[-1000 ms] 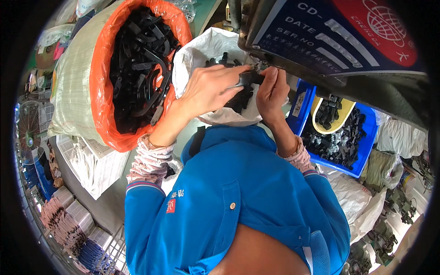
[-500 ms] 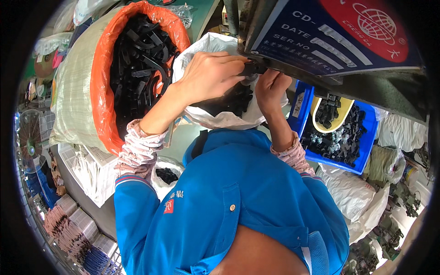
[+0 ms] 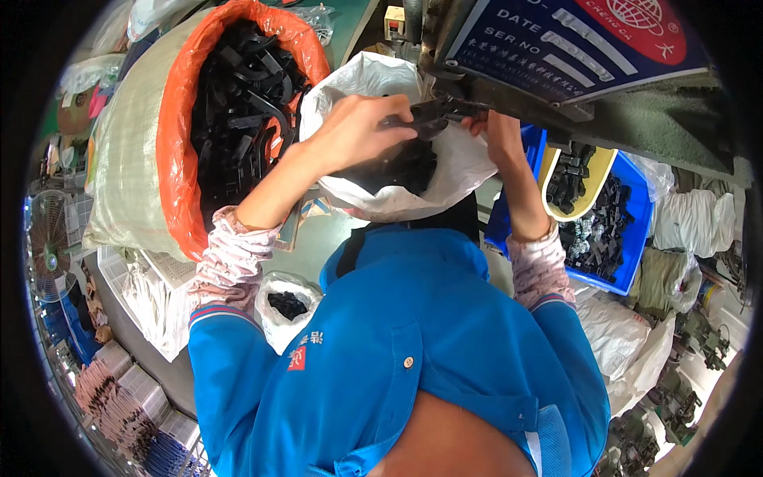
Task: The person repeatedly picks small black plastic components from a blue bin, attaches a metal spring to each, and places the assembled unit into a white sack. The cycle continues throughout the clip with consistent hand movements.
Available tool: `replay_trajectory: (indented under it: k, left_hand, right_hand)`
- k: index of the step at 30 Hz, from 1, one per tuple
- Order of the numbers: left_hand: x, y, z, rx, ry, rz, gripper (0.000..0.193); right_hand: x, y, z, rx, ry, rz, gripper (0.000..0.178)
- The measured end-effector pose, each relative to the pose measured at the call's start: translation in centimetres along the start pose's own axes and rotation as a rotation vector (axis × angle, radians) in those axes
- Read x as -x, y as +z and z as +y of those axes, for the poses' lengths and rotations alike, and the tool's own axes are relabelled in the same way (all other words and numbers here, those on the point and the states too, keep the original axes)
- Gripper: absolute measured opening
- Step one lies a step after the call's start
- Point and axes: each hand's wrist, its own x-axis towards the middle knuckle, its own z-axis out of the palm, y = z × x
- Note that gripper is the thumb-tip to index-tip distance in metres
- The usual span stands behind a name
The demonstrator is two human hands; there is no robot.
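Note:
My left hand [image 3: 362, 131] is closed around one end of a black, bent plastic part [image 3: 431, 127], held over the mouth of a white sack [image 3: 465, 171]. Dark pieces lie inside that sack. Beneath the machine's edge, my right hand [image 3: 502, 137] has its fingertips curled together near the part's far end. Whether they grip the part or a smaller piece is hidden. A dark green machine [image 3: 636, 123] with a blue and red plate [image 3: 588, 48] overhangs the right hand.
An orange-lined woven sack [image 3: 176, 143] full of black curved parts stands at the left. At the right, a blue bin [image 3: 628, 274] holds small dark and shiny pieces and a cream tub [image 3: 598, 171]. A small white bag [image 3: 280, 330] sits lower left, near a white basket [image 3: 171, 338].
My right hand has moved right, away from my left. The black part shows more fully between them. My left hand has shifted slightly left and down.

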Motion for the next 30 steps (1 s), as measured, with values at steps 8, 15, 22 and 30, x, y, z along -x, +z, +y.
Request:
replay_trajectory:
  k: [8,15,22,30]
  left_hand:
    - [-0.1,0.8,1.0,-0.051,0.120,0.153,0.019]
    - [-0.1,0.3,1.5,-0.031,-0.060,0.019,0.017]
    - [0.0,0.4,1.9,-0.066,0.010,0.051,0.018]
    - [0.4,0.8,1.4,-0.025,0.028,0.084,0.018]
  right_hand:
    - [-9.9,-1.7,6.6,0.950,-0.513,0.090,0.025]
    - [-10.8,-1.9,8.1,1.071,-0.614,0.081,0.027]
    - [-11.4,-2.2,8.6,1.123,-0.655,0.087,0.029]
    - [-11.4,-2.6,9.6,1.253,-0.758,0.150,0.033]
